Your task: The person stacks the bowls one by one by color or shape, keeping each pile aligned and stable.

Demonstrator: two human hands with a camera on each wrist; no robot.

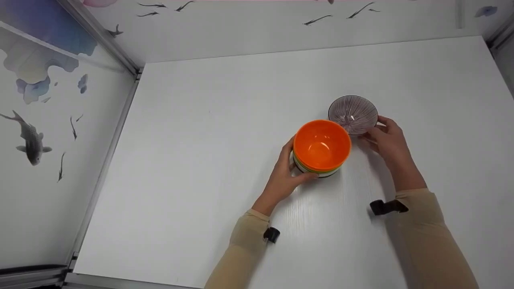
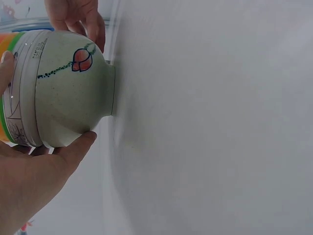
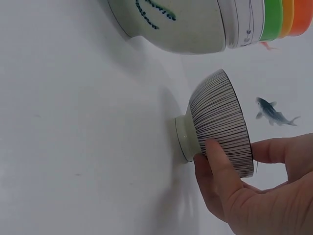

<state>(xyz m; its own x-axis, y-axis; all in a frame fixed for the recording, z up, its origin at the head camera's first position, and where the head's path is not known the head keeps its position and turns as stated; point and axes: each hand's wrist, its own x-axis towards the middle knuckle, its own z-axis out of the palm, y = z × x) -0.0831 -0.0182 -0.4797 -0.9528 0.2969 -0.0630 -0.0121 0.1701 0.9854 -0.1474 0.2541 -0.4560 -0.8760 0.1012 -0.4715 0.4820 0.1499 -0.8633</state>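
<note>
My left hand [image 1: 284,176] grips a stack of nested bowls from its left side, fingers and thumb around it. An orange bowl [image 1: 322,146] tops the stack. Below it, yellow and green rims [image 3: 274,20] show, then a white patterned bowl [image 3: 250,22]. At the bottom is a pale bowl [image 2: 68,100] with a painted red flower and its foot at the table. A small bowl with thin dark stripes [image 3: 220,125] is upright just beyond the stack to the right. The right hand [image 1: 388,142] pinches its right side, thumb at the rim and fingers along the outer wall.
The white table [image 1: 192,160] stretches mostly to the left of the bowls. Panels printed with fish stand along its back [image 1: 249,28] and left side [image 1: 52,192]. Black straps with small devices [image 1: 272,235] sit at both wrists.
</note>
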